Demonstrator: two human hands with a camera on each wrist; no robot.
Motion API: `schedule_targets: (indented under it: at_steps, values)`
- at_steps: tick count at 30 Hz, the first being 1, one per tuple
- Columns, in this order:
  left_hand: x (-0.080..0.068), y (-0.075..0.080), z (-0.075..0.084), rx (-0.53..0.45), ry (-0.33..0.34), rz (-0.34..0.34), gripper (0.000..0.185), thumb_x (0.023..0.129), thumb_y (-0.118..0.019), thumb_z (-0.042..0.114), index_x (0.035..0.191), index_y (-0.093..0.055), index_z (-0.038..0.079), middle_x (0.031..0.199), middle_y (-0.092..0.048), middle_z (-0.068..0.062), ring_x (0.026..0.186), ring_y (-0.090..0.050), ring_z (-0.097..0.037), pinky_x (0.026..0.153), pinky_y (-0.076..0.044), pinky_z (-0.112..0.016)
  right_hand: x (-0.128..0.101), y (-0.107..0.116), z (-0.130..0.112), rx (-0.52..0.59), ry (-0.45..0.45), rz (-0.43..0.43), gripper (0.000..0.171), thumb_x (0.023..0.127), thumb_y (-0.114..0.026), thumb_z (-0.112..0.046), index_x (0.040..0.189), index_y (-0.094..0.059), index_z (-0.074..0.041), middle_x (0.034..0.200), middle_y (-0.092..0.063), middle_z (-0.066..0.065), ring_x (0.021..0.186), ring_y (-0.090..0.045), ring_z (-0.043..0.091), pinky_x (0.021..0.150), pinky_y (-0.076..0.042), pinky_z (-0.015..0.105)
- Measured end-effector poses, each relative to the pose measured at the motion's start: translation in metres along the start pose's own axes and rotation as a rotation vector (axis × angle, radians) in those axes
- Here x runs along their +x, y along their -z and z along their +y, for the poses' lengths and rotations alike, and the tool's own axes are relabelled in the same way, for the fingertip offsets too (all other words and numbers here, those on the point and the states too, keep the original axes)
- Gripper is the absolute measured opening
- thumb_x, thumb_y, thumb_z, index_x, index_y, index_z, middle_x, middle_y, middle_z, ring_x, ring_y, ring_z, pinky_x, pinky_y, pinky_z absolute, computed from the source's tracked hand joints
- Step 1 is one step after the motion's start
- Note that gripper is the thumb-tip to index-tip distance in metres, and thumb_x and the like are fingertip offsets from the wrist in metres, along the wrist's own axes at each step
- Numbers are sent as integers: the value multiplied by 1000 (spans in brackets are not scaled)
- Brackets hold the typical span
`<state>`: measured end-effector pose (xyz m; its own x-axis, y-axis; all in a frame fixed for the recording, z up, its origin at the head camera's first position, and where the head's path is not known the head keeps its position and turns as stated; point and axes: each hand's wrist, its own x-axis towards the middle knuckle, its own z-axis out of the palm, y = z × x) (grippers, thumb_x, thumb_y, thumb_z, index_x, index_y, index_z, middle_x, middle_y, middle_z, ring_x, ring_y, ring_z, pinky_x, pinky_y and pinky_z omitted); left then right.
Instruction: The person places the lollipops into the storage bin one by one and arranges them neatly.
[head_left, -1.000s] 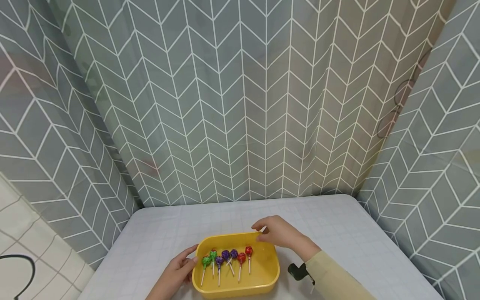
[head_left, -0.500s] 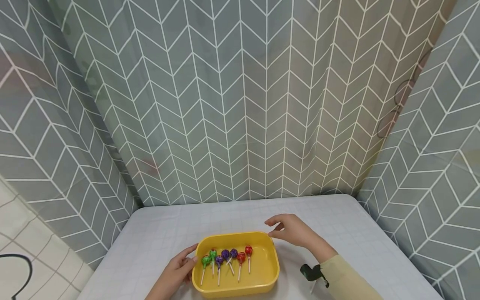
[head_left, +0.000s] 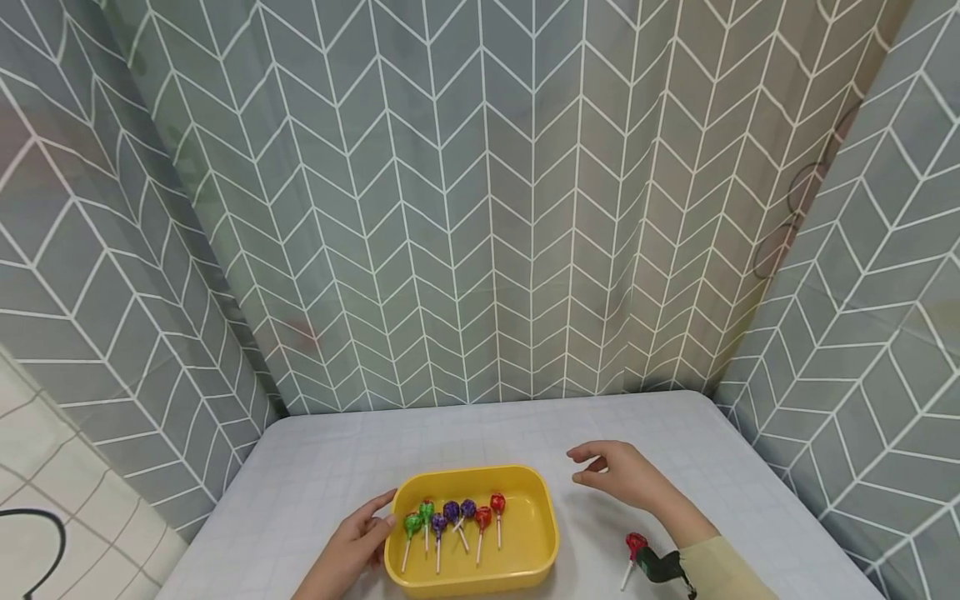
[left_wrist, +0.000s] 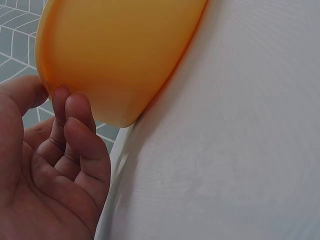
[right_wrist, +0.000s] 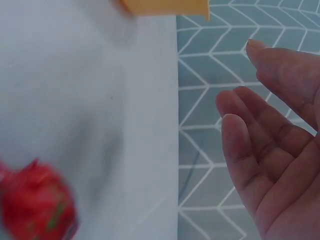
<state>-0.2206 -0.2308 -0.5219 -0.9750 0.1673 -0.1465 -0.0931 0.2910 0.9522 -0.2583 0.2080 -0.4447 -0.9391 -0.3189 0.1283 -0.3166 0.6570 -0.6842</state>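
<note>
Seven lollipops (head_left: 452, 518) lie in the yellow tray (head_left: 542, 521); my left hand (head_left: 352, 546) touches its left wall with relaxed fingers, my right hand (head_left: 626, 475) hovers right of it, fingers loosely spread, empty.

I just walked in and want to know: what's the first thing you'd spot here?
The bright yellow tray at the near edge of the white table, with a row of green, purple and red lollipops lying inside it. The left hand touches its left end, the right hand hovers open to its right, and one red lollipop lies alone on the table.
</note>
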Motion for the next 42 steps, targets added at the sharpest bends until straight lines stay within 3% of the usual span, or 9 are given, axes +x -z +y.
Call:
schedule_targets:
  at_steps: [13, 18, 31, 42]
  values:
    - [0, 0, 1, -7, 2, -4, 76, 96, -61, 46, 151, -35, 1, 81, -61, -9, 67, -55, -21, 61, -51, -31, -33, 2, 26, 30, -113, 18, 37, 84, -80, -22, 118, -71, -9, 110, -68, 9, 88, -65, 17, 70, -55, 29]
    - [-1, -1, 1, 6, 17, 17, 77, 96, -61, 48, 150, -36, 1, 82, -62, -9, 67, -56, -22, 62, -52, -32, -43, 4, 33, 43, -103, 13, 38, 85, -79, -24, 118, -70, -6, 110, -68, 11, 88, -66, 19, 68, -54, 29]
    - [-1, -1, 2, 0, 13, 14, 76, 96, -61, 48, 150, -37, 1, 80, -61, -9, 67, -55, -21, 60, -51, -31, -71, 7, 52, 40, -61, 12, 38, 86, -78, -27, 117, -70, -6, 113, -69, 10, 85, -67, 10, 69, -51, 26]
    - [0, -1, 0, 12, 23, 26, 75, 96, -61, 48, 150, -37, 2, 81, -61, -9, 68, -56, -22, 63, -52, -33, -85, 9, 55, -33, -168, -23, 41, 81, -81, -37, 112, -73, -12, 103, -68, 0, 82, -56, 11, 67, -45, 28]
